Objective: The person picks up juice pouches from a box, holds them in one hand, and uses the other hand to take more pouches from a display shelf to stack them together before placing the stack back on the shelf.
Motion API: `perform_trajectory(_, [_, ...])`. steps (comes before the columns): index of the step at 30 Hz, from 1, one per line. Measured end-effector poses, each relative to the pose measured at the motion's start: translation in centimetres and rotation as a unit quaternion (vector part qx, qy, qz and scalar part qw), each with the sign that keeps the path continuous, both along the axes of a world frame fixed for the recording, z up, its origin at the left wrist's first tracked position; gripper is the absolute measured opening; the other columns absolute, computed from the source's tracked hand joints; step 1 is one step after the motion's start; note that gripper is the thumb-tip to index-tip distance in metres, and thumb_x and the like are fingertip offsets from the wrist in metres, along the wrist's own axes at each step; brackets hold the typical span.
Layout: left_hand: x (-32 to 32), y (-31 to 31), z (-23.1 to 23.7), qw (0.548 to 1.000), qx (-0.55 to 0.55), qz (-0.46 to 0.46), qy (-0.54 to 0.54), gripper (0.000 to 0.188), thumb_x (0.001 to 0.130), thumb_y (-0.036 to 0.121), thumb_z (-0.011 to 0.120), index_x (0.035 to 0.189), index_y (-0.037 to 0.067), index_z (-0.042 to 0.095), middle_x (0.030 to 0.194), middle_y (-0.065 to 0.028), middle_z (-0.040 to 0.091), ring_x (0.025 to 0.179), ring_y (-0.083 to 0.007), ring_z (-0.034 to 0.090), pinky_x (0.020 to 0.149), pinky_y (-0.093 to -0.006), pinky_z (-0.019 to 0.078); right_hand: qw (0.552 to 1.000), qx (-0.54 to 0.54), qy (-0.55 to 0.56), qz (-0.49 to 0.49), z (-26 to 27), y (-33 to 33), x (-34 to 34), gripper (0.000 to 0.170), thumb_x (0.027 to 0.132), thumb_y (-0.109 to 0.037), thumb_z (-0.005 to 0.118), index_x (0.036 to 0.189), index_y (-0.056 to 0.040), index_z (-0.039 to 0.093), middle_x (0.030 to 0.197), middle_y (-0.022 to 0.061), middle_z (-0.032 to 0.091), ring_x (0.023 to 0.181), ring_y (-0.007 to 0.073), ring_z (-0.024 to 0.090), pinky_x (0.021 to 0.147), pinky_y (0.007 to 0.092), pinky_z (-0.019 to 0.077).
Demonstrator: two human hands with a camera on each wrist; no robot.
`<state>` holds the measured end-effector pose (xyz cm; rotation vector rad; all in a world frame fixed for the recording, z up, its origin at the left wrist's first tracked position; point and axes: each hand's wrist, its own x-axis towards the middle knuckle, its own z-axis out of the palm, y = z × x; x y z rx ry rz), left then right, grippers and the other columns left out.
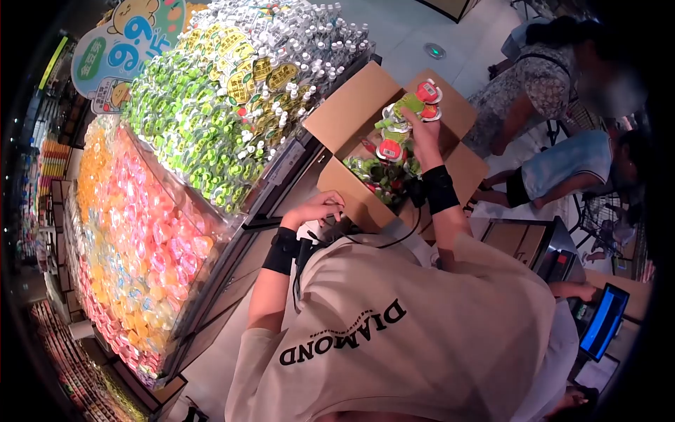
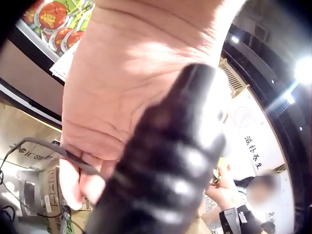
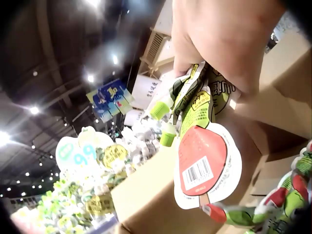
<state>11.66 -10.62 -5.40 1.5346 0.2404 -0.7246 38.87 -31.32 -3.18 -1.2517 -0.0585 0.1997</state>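
Note:
My right hand (image 1: 424, 139) grips a bunch of spouted jelly pouches (image 1: 399, 119) above an open cardboard box (image 1: 351, 105). In the right wrist view, the bunch shows a red-and-white pouch (image 3: 202, 161) with a barcode, and green screw caps (image 3: 168, 136) at its side. Inside the box lie more green and red pouches (image 1: 365, 171). My left hand (image 1: 316, 211) hangs beside the box's near left flap, its fingers loosely bent. In the left wrist view, a blurred black ridged part (image 2: 161, 161) hides some of that hand, and a thin cable (image 2: 48, 144) runs by the fingers.
A tall sloping display of green-capped and white-capped pouches (image 1: 190, 133) and pink and orange cups (image 1: 155, 232) stands at left, behind a dark rim. Two people (image 1: 527, 91) (image 1: 562, 169) are close beyond the box. A blue-lit screen (image 1: 605, 320) stands at right.

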Motion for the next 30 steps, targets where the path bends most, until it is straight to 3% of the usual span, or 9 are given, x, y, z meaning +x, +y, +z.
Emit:
perform_trajectory(3, [-1.1, 1.4, -2.0, 0.998, -0.052, 0.026, -0.02, 0.02, 0.1, 0.02, 0.056, 0.115, 0.007, 0.057, 0.098, -0.0038, 0.068, 0.088, -0.0102, 0.067, 0.068, -0.0241, 0.0528, 0.998, 0.04, 0.021, 0.051, 3.9, -0.8, -0.8, 0.047, 0.082, -0.001, 0.077, 0.125, -0.0035, 0.057, 0.116, 0.0066, 0.067, 0.104, 0.0183, 0.067, 0.089, 0.0335, 0.0548])
perform_trajectory(10, [-2.7, 2.9, 5.4, 0.981, -0.025, 0.161, -0.105, 0.04, 0.101, 0.034, 0.06, 0.127, 0.004, 0.054, 0.107, -0.0051, 0.066, 0.096, -0.0133, 0.064, 0.091, -0.0311, 0.0518, 0.963, 0.085, 0.109, 0.231, 13.8, 1.5, -7.1, 0.037, 0.087, 0.0, 0.071, 0.122, -0.004, 0.059, 0.116, 0.0064, 0.067, 0.105, 0.0188, 0.067, 0.089, 0.0352, 0.0563])
perform_trajectory(14, [-3.4, 1.4, 12.3, 0.87, -0.333, 0.283, -0.227, 0.079, 0.096, 0.058, 0.055, 0.15, 0.005, 0.032, 0.146, -0.0167, 0.047, 0.134, -0.0308, 0.049, 0.109, -0.0476, 0.0429, 0.918, 0.003, 0.143, 0.369, 17.7, 5.1, -12.9, 0.037, 0.088, -0.005, 0.071, 0.123, -0.0021, 0.059, 0.115, 0.0075, 0.068, 0.104, 0.017, 0.067, 0.087, 0.0314, 0.055])
perform_trajectory(18, [-6.9, 2.2, 10.4, 0.742, -0.537, 0.37, -0.155, 0.103, 0.082, 0.07, 0.064, 0.152, 0.002, 0.03, 0.15, -0.0192, 0.043, 0.136, -0.0341, 0.046, 0.112, -0.0519, 0.0399, 0.827, 0.11, 0.125, 0.537, 15.5, 9.9, -19.1, 0.04, 0.083, -0.005, 0.073, 0.121, -0.0005, 0.061, 0.111, 0.0058, 0.07, 0.097, 0.0157, 0.067, 0.085, 0.0312, 0.0531])
perform_trajectory(20, [-9.8, 1.6, 10.2, 0.659, -0.627, 0.401, -0.111, 0.083, 0.087, 0.051, 0.069, 0.146, 0.001, 0.039, 0.137, -0.0208, 0.056, 0.121, -0.0366, 0.059, 0.106, -0.0531, 0.0464, 0.839, -0.024, 0.028, 0.543, 14.0, 10.9, -22.0, 0.048, 0.081, -0.007, 0.074, 0.125, 0.0004, 0.056, 0.106, 0.0037, 0.069, 0.094, 0.0136, 0.065, 0.084, 0.0297, 0.0515])
perform_trajectory(23, [-14.8, 1.8, 9.2, 0.716, -0.529, 0.45, -0.068, 0.06, 0.086, 0.019, 0.063, 0.139, -0.004, 0.047, 0.127, -0.0223, 0.062, 0.111, -0.0366, 0.064, 0.102, -0.0497, 0.0503, 0.846, 0.043, 0.022, 0.53, 11.5, 12.6, -26.4, 0.063, 0.077, -0.012, 0.078, 0.129, 0.0028, 0.047, 0.105, 0.0045, 0.061, 0.096, 0.0116, 0.058, 0.087, 0.0296, 0.0486])
perform_trajectory(26, [-19.0, 2.8, 8.9, 0.708, -0.493, 0.505, -0.031, 0.059, 0.078, 0.008, 0.063, 0.134, -0.006, 0.052, 0.119, -0.0215, 0.066, 0.105, -0.0352, 0.067, 0.093, -0.0477, 0.054, 0.855, -0.082, -0.126, 0.496, 6.5, 14.4, -30.1, 0.102, 0.072, -0.032, 0.087, 0.143, 0.0045, 0.025, 0.131, 0.0201, 0.041, 0.125, 0.0281, 0.043, 0.105, 0.042, 0.037])
perform_trajectory(29, [-22.3, 4.7, 8.8, 0.728, -0.492, 0.472, -0.069, 0.053, 0.083, 0.006, 0.063, 0.133, -0.005, 0.052, 0.122, -0.0212, 0.064, 0.107, -0.0348, 0.066, 0.096, -0.0463, 0.0522, 0.796, -0.288, -0.324, 0.422, 8.5, 16.1, -32.6, 0.132, 0.06, -0.05, 0.09, 0.152, 0.0038, 0.012, 0.132, 0.0293, 0.037, 0.123, 0.0429, 0.04, 0.104, 0.0541, 0.033])
perform_trajectory(30, [-23.3, 5.4, 8.9, 0.74, -0.51, 0.434, -0.061, 0.048, 0.085, 0.006, 0.063, 0.131, -0.004, 0.053, 0.121, -0.0203, 0.064, 0.107, -0.0339, 0.066, 0.096, -0.0448, 0.0521, 0.788, -0.323, -0.371, 0.371, 10.5, 16.9, -33.6, 0.119, 0.063, -0.041, 0.089, 0.153, -0.0037, 0.021, 0.134, 0.0221, 0.04, 0.127, 0.0376, 0.04, 0.107, 0.0472, 0.0332])
